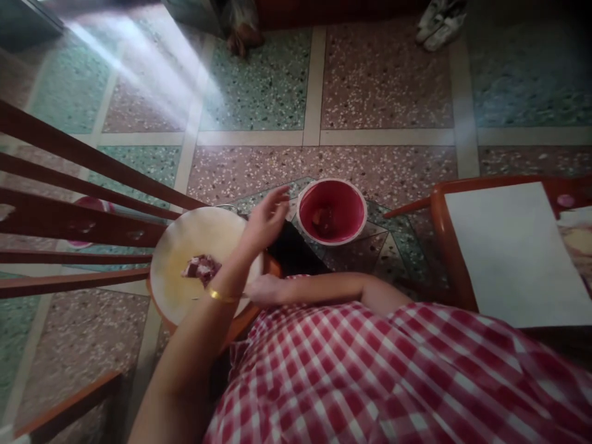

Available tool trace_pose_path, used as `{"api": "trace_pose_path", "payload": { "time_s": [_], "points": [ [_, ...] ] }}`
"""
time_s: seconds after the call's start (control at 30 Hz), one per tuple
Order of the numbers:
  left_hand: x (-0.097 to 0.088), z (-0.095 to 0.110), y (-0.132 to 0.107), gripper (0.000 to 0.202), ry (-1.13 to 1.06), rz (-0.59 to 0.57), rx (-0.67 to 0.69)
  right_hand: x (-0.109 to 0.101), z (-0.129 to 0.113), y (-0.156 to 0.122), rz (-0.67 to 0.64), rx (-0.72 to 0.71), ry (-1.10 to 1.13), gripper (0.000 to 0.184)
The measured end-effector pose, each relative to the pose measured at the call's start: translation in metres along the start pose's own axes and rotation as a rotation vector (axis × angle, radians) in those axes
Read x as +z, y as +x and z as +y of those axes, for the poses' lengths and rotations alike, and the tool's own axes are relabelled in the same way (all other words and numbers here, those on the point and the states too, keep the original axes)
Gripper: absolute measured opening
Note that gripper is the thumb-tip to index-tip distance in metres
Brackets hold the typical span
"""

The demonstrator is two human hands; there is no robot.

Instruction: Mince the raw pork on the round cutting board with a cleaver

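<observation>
A round pale cutting board sits on an orange-brown stool, with a small heap of red meat on it. My left hand, a gold bangle on its wrist, hovers over the board's far right edge with fingers apart and holds nothing. My right hand lies curled at the board's near right edge, partly hidden by my left forearm; whether it grips anything is unclear. A pink bowl with a white rim stands on the floor just right of the board, with a piece of meat inside. A black object lies between board and bowl.
Wooden chair slats cross the left side, with a pink object behind them. An orange-rimmed table with a white sheet stands at the right. White shoes lie on the terrazzo floor at the top right.
</observation>
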State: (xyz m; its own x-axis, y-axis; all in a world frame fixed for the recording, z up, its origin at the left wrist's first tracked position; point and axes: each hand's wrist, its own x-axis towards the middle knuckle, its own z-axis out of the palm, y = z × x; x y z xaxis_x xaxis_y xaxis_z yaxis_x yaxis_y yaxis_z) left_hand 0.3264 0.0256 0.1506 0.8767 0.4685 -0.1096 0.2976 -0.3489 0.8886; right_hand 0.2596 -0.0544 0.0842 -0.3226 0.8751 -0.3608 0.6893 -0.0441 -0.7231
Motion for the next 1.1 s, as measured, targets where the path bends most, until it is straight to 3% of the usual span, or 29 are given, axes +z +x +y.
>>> {"api": "trace_pose_path", "payload": {
  "time_s": [0.1,0.23,0.3,0.37,0.43,0.53,0.7,0.8,0.97,1.1],
  "points": [
    [-0.052,-0.017,-0.028,0.034,-0.008,0.250,-0.071,0.003,0.005,0.003,-0.010,-0.031,0.006,0.025],
    [-0.124,-0.062,-0.091,0.028,-0.005,0.653,-0.168,0.004,0.009,0.002,0.034,-0.014,0.036,0.023],
    [-0.146,-0.087,-0.131,0.027,0.045,0.846,-0.242,-0.001,0.007,-0.002,0.060,0.015,0.055,0.027],
    [-0.155,-0.110,-0.174,0.027,0.110,0.963,-0.332,-0.011,0.005,-0.006,0.162,0.123,0.120,0.028],
    [-0.148,-0.131,-0.211,0.026,0.208,0.955,-0.444,-0.022,0.006,-0.007,0.184,0.125,0.102,0.034],
    [-0.119,-0.157,-0.243,0.022,0.357,0.710,-0.536,-0.036,0.009,-0.002,0.283,0.182,0.067,0.032],
    [-0.056,-0.170,-0.247,0.024,0.545,0.473,-0.388,-0.036,0.000,0.002,0.295,0.158,-0.034,0.029],
    [-0.031,-0.168,-0.236,0.038,0.615,0.391,-0.405,-0.028,-0.011,0.006,0.264,0.161,-0.065,0.029],
    [-0.025,-0.170,-0.221,0.041,0.565,0.396,-0.523,-0.022,-0.029,0.017,0.191,0.154,-0.222,0.030],
    [-0.046,-0.178,-0.246,0.036,0.241,0.529,-0.507,-0.019,-0.039,0.024,0.042,0.151,-0.449,0.029]
  ]
}}
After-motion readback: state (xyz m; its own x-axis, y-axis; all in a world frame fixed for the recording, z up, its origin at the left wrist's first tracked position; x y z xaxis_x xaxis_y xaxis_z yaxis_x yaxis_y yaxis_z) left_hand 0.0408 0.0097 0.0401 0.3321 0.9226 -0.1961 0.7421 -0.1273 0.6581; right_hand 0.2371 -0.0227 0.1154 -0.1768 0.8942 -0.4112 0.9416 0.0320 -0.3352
